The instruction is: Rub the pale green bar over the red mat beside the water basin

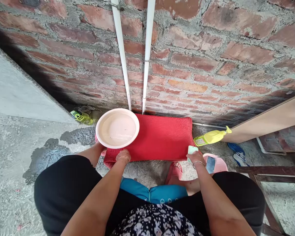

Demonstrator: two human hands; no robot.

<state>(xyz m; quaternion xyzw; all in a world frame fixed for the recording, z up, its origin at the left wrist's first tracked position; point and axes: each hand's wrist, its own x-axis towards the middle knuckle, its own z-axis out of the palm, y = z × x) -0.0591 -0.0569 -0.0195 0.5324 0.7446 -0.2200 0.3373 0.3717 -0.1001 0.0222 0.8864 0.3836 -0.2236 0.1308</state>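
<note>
A red, thick-textured cloth (166,136) covers a low bench in front of me. On its left end stands a pale pink basin (100,127) with clear water in it. My left hand (123,155) is closed at the cloth's front edge, just below the basin's rim; its fingertips are hard to see. Near the cloth's right front corner, my right hand (197,158) grips a pale green flat rectangular thing (192,150), whose kind I cannot make out. Beside that corner lies a yellow pump bottle (210,137), its nozzle pointing right.
A pink container (223,165) with a dark flat thing sits right of my right hand. Two white pipes (147,65) run down the brick wall (194,62). Yellow-green shoes (82,117) lie at left, blue-white shoes (238,155) at right. Wet patches (46,157) mark the floor.
</note>
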